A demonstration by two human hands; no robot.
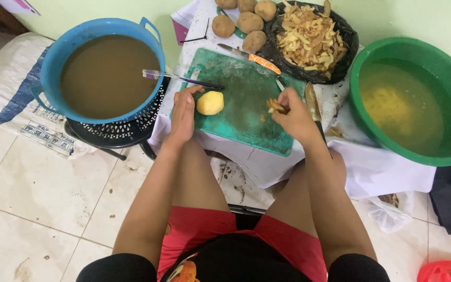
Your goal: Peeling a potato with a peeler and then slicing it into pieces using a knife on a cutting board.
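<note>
Left hand (pixel 184 112) loosely cupped beside peeled potato (pixel 210 103); right hand (pixel 294 116) pinching peel scraps (pixel 276 106).

A low table (pixel 267 162) covered with white cloth carries a green cutting board (pixel 246 112). Behind the board lie unpeeled potatoes (pixel 246 23) and a black bag of peels (pixel 311 42). Right of the board stands a green basin (pixel 418 104).
</note>
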